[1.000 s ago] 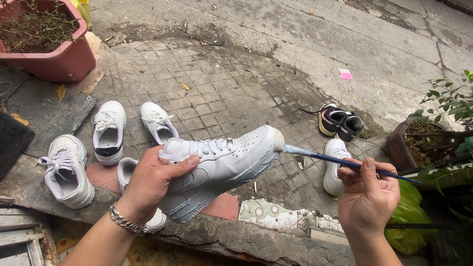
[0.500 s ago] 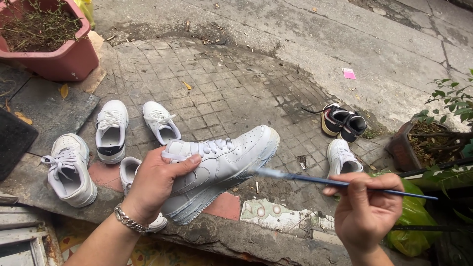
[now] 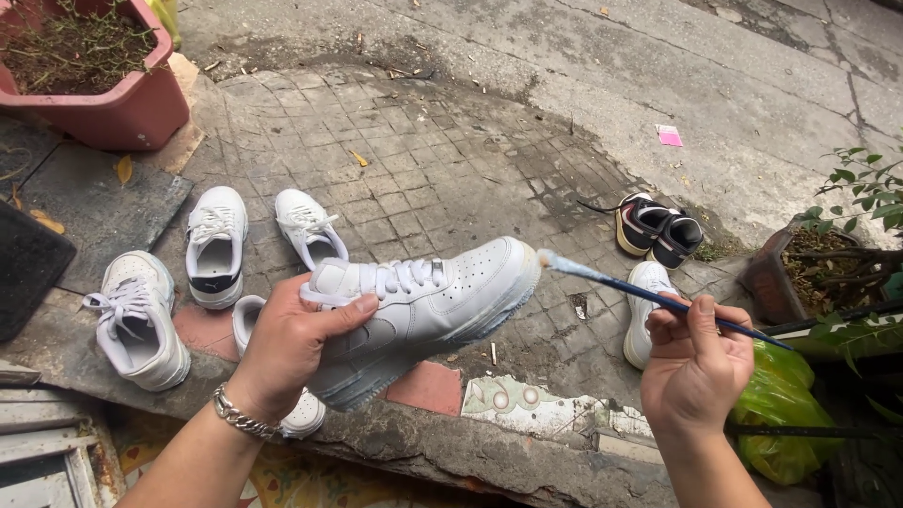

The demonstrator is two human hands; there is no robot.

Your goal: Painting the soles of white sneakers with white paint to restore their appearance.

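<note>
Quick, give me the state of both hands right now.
Left hand: closed around the white sneaker, held up off the ground.
Right hand: closed on the blue-handled brush, whose tip is at the sneaker's toe.

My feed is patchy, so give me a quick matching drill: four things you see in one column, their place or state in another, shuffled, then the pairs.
Things:
1. white sneaker
2. blue paintbrush
3. dark pair of shoes
4. red planter

Places or states:
A. top left corner, on the ground
B. held in the right hand, tip at the sneaker's toe
C. held up in the left hand
D. on the paving beyond the brush

Pairs: 1-C, 2-B, 3-D, 4-A
</note>
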